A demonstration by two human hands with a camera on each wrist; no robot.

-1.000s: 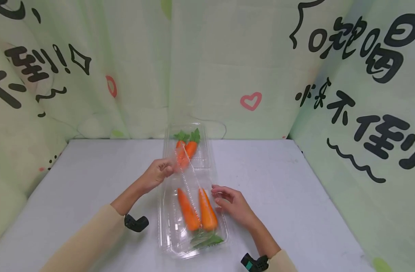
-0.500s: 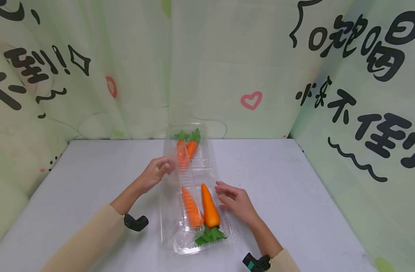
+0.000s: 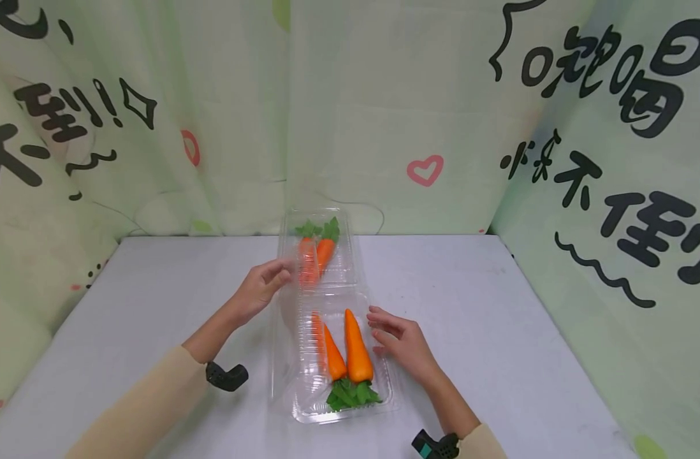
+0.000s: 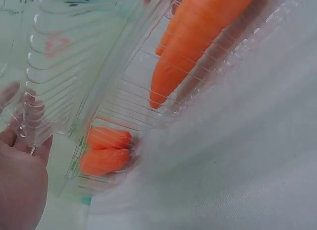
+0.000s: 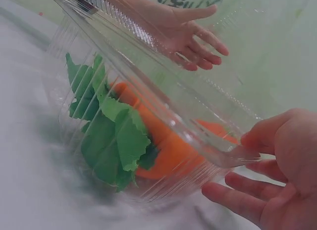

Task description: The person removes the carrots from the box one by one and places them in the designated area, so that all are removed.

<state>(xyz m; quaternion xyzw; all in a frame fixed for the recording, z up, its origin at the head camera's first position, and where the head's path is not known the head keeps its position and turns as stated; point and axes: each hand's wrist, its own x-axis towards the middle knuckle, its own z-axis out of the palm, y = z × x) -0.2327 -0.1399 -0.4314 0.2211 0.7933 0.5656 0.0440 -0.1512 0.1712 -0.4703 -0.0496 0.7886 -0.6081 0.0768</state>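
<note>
writing first: backdrop curtain carries bold black chinese characters, upper left and all down the right side. on the right, one reads 不; many of the rest too stylised or cut by the frame to read surely. upper left, an exclamation mark beside a four-pointed star outline. centre right, a pink heart outline.

against the earlier frames: clear lid has swung further left. one second ago it lay across both near carrots; half a second ago it covered much of the left one. now the right near carrot shows plain, the left near carrot partly behind ridged plastic. hands have barely shifted.

lower centre: near container on white table, two carrots inside, tips up-frame, green leaves at the bottom end. just above, far container with two more carrots, leaves at top.

left hand, centre left: pinches lid's edge, thumb against fingers through plastic. right hand, right of near container: fingers apart, thumb overlapping rim; whether it pinches, cannot tell.
</note>
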